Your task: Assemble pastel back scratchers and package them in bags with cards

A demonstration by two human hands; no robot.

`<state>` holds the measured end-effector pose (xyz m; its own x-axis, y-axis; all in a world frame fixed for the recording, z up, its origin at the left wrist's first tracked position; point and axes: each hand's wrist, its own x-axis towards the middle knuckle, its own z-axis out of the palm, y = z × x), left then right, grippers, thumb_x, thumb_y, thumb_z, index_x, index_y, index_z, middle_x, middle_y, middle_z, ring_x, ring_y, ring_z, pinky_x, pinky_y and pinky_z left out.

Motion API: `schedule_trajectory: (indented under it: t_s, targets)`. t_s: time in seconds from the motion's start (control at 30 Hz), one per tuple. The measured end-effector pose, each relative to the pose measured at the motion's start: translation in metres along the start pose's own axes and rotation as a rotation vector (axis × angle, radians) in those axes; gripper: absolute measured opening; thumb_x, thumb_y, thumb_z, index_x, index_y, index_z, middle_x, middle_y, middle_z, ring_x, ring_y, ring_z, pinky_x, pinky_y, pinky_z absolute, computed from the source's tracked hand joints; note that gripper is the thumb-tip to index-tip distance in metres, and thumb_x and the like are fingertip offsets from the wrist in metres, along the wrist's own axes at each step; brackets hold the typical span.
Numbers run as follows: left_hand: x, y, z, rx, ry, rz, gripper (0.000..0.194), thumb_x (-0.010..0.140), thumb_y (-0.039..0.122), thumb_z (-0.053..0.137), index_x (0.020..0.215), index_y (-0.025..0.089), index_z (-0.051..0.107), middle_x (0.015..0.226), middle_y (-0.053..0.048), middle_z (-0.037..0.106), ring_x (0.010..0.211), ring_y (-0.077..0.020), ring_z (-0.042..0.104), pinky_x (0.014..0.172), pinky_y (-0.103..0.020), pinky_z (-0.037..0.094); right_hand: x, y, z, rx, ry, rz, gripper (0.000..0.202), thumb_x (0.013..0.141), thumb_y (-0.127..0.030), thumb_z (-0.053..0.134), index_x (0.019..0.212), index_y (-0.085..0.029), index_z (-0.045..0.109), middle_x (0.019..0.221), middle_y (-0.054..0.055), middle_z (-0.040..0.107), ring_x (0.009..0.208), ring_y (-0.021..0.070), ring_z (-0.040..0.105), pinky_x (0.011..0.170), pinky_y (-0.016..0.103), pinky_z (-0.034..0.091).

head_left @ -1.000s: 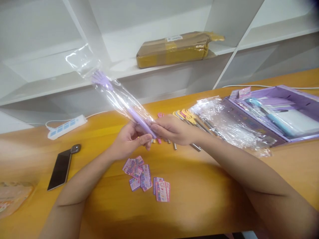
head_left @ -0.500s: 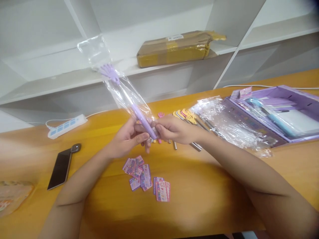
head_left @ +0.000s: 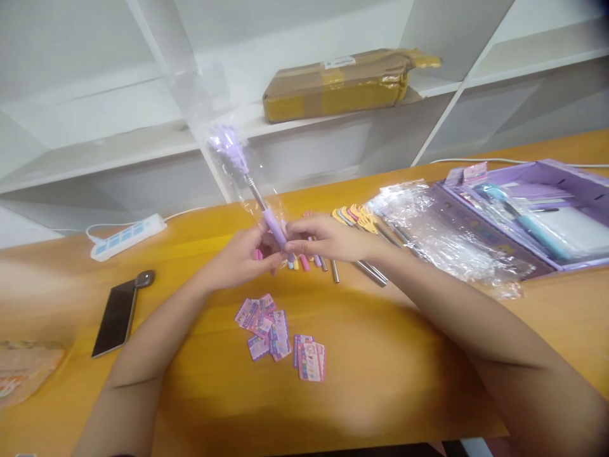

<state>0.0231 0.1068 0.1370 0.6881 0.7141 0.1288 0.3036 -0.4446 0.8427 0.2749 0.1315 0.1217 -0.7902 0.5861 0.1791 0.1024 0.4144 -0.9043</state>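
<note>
A purple hand-shaped stick [head_left: 257, 193] with a metal shaft sits inside a clear plastic bag [head_left: 269, 184], tilted with its hand end up and to the left. My left hand [head_left: 245, 257] is closed around the lower handle from the left. From the right, the thumb and fingers of my right hand [head_left: 318, 238] pinch the bagged handle near its bottom end. Below my hands, several pink and purple cards [head_left: 278, 336] lie on the wooden table [head_left: 380, 393]. Behind my right hand are several hand-shaped sticks [head_left: 354, 217], partly hidden.
Clear plastic bags [head_left: 447, 241] lie beside a purple box [head_left: 549, 174] on the right. A power strip [head_left: 128, 238], a phone [head_left: 114, 317] and a small black object [head_left: 144, 278] are at left. A taped carton [head_left: 337, 89] rests on the shelf.
The bagged purple stick has tilted, and its hand end has shifted right. The bag's upper part, spread out before, now looks gathered and blurred around the hand end. Both hands still hold the handle.
</note>
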Motion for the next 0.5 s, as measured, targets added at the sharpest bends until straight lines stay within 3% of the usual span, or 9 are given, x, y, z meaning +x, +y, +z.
schedule_trajectory:
  t_s: [0.1,0.2,0.37,0.5]
  targets:
    - [0.003,-0.004,-0.007,0.113,0.022,-0.015,0.032,0.1,0.047,0.078,0.112,0.018,0.07,0.098,-0.006,0.077,0.079,-0.0157,0.072,0.074,-0.029,0.059,0.004,0.006,0.001,-0.002,-0.011,0.012,0.033,0.106,-0.045,0.065,0.099,-0.013,0.07,0.087,0.002,0.073,0.064,0.0069,0.061,0.059,0.019,0.049]
    - [0.007,-0.013,-0.013,0.059,0.076,0.009,0.038,0.1,0.052,0.076,0.115,0.018,0.071,0.093,-0.005,0.076,0.074,-0.0156,0.07,0.071,-0.029,0.057,0.006,0.015,0.001,-0.036,-0.048,0.074,0.037,0.106,-0.049,0.063,0.104,-0.013,0.072,0.088,0.003,0.075,0.061,0.007,0.059,0.057,0.021,0.046]
    - [0.016,-0.03,-0.021,-0.12,0.407,0.063,0.039,0.1,0.058,0.075,0.105,0.019,0.07,0.076,0.001,0.066,0.064,-0.0122,0.062,0.059,-0.025,0.051,0.009,0.026,0.006,-0.265,-0.164,0.068,0.026,0.099,-0.037,0.069,0.091,-0.012,0.073,0.078,0.0,0.069,0.066,0.0077,0.056,0.064,0.023,0.041]
    - [0.021,-0.037,-0.023,-0.159,0.512,0.127,0.04,0.096,0.06,0.079,0.097,0.022,0.067,0.073,0.002,0.064,0.061,-0.0116,0.061,0.058,-0.025,0.052,0.012,0.03,0.017,-0.354,-0.244,0.117,0.015,0.092,-0.026,0.069,0.09,-0.012,0.073,0.08,-0.001,0.069,0.069,0.0076,0.056,0.069,0.023,0.04]
